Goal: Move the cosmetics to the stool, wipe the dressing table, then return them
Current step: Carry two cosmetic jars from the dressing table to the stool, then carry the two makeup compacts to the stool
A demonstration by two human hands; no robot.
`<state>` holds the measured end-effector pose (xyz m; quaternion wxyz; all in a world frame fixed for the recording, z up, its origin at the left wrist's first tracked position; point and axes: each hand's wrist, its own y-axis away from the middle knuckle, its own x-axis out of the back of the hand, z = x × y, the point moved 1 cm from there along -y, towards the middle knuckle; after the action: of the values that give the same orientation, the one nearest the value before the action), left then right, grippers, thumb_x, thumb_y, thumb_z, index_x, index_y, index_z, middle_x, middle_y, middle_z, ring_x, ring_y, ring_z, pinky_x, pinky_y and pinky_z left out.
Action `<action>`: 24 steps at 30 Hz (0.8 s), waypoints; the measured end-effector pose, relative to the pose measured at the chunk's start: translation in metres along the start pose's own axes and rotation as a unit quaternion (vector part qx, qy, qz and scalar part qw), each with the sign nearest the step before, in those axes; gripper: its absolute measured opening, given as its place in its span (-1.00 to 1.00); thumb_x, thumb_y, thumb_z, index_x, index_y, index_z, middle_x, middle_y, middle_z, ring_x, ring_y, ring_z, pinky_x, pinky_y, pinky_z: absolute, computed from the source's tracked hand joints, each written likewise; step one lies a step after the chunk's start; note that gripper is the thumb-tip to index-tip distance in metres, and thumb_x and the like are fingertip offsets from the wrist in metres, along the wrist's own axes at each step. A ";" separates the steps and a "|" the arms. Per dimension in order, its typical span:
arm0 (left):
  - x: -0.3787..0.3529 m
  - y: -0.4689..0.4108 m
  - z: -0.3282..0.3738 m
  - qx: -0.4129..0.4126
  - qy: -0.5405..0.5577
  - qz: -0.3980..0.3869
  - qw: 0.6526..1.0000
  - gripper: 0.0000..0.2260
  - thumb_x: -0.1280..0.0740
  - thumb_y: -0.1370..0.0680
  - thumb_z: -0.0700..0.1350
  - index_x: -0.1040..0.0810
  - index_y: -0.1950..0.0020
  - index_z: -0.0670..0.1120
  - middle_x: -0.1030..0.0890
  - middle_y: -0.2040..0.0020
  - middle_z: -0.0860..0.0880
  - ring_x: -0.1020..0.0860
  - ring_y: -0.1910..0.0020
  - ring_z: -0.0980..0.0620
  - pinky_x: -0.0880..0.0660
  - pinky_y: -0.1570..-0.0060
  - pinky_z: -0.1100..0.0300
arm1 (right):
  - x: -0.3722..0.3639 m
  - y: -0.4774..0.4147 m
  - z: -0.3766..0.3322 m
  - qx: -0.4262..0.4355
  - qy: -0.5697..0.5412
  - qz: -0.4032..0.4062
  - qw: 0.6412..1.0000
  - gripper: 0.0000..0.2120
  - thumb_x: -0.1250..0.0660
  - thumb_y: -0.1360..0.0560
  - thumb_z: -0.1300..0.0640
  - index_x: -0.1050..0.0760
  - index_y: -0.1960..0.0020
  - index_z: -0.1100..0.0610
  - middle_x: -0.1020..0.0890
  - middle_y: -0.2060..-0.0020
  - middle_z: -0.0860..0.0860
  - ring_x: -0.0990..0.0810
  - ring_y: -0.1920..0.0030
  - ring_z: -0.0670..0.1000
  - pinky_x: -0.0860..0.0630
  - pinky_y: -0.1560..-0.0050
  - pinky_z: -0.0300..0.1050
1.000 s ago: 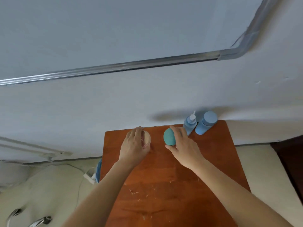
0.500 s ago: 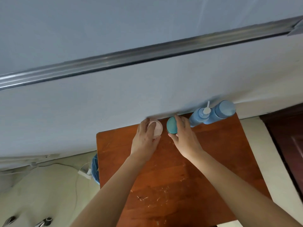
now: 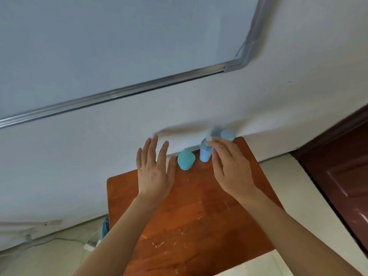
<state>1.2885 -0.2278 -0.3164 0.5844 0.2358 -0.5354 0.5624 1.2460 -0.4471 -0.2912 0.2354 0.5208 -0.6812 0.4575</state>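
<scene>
Pump bottle (image 3: 205,154) touched by relaxed fingers of right hand (image 3: 231,168); left hand (image 3: 154,172) hovers flat, empty.

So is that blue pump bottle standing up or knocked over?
Upright. The pump bottle stands on its base on the table, white nozzle on top.

The tabletop (image 3: 189,216) in front of me is shiny red-brown wood with little white scratches. The blue bottle (image 3: 205,154) and teal jar (image 3: 186,159) look like smooth plastic. The wall strip (image 3: 119,94) is grey metal.
</scene>
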 end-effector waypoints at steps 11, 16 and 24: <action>0.052 0.034 0.318 -0.249 0.076 0.036 0.965 -0.51 0.00 -0.67 0.13 -0.20 -0.56 -0.05 -0.09 -0.59 -0.14 -0.01 -0.58 -0.14 -0.04 -0.49 -0.25 | 0.285 0.210 0.103 -0.176 0.245 0.225 0.927 -0.48 -0.08 -0.66 -0.12 -0.25 -0.55 0.09 -0.15 -0.57 0.15 -0.05 -0.58 0.17 -0.12 -0.51 0.17; 0.063 0.126 0.510 -0.385 0.160 0.044 0.908 -0.50 0.00 -0.67 0.13 -0.20 -0.56 -0.05 -0.11 -0.59 -0.15 -0.04 -0.58 -0.14 -0.03 -0.49 -0.23 | 0.418 0.396 0.127 -0.290 0.321 0.308 0.848 -0.41 -0.11 -0.64 -0.16 -0.17 -0.58 0.08 -0.08 -0.59 0.14 0.00 -0.59 0.18 -0.08 -0.51 0.25; 0.077 0.331 0.746 -0.590 0.252 -0.018 0.767 -0.51 -0.02 -0.67 0.13 -0.24 -0.53 -0.06 -0.16 -0.57 -0.17 -0.12 -0.55 -0.15 -0.09 -0.45 -0.25 | 0.549 0.672 0.098 -0.460 0.394 0.405 0.685 -0.41 -0.18 -0.62 -0.12 -0.21 -0.57 0.11 -0.11 -0.58 0.20 -0.04 -0.58 0.23 -0.11 -0.50 0.26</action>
<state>0.7027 -0.7669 -0.1209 0.7321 -0.2958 -0.5913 0.1642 0.4498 -0.7777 -0.1535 0.4839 -0.2073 -0.7952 0.3008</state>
